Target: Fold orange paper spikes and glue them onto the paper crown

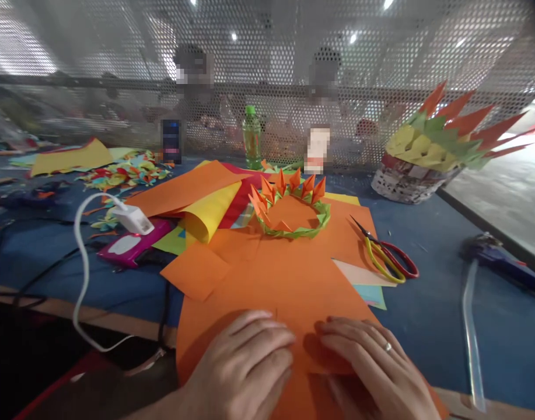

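Note:
A large orange sheet of paper [267,291] lies in front of me and hangs over the table's near edge. My left hand [249,367] rests on it, its fingers stretched out and slightly bent. Across from it, my right hand [372,356], with a ring on one finger, curls over a smaller piece of orange paper [324,356]; the thumb is mostly hidden beneath. Beyond both hands stands a ring of folded green paper [313,230] with orange folded points. Red and yellow-handled scissors [387,256] lie to its right, blades slightly apart.
Orange and yellow sheets [214,204] and paper scraps [127,170] lie on the left, near a white charger [136,220] on a magenta device [129,248]. A green bottle [252,140] stands behind. On the right are a spiked paper basket [416,169] and a glue gun [503,262].

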Motion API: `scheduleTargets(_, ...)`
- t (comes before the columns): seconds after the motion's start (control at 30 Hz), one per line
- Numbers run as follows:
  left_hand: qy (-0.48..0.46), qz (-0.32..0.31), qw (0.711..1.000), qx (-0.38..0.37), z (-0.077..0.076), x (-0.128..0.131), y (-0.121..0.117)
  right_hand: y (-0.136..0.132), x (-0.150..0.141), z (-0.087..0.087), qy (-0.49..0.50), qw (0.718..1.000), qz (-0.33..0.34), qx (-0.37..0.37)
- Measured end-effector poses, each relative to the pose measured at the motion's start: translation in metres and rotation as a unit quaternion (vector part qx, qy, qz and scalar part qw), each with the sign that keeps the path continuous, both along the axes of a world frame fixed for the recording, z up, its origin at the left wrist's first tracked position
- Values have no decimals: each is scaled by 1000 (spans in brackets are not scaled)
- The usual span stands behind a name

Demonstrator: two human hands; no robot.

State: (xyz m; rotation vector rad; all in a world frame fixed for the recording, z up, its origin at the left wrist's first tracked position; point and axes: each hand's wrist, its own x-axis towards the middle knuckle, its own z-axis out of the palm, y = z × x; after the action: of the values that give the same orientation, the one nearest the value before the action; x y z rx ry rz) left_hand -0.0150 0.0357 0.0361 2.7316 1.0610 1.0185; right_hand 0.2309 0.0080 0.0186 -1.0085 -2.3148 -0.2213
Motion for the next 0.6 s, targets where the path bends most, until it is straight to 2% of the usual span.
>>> scheduleTargets(0.2, -72, 66, 994, -38, 3, 1, -17, -5, 1, 4, 34, 999, -9, -30)
scheduleTargets(0.37, -143, 104, 977, -120, 0, 4, -27, -6, -5, 10, 83, 989, -100, -75)
scheduleTargets(0.5, -152, 172, 971, -72, -9, 16, -26, -3, -17, 12, 109, 969, -194, -106)
scheduleTargets(0.6, -130, 193, 971, -47, -13, 22, -24, 0, -21, 11, 115, 962, -224, -107)
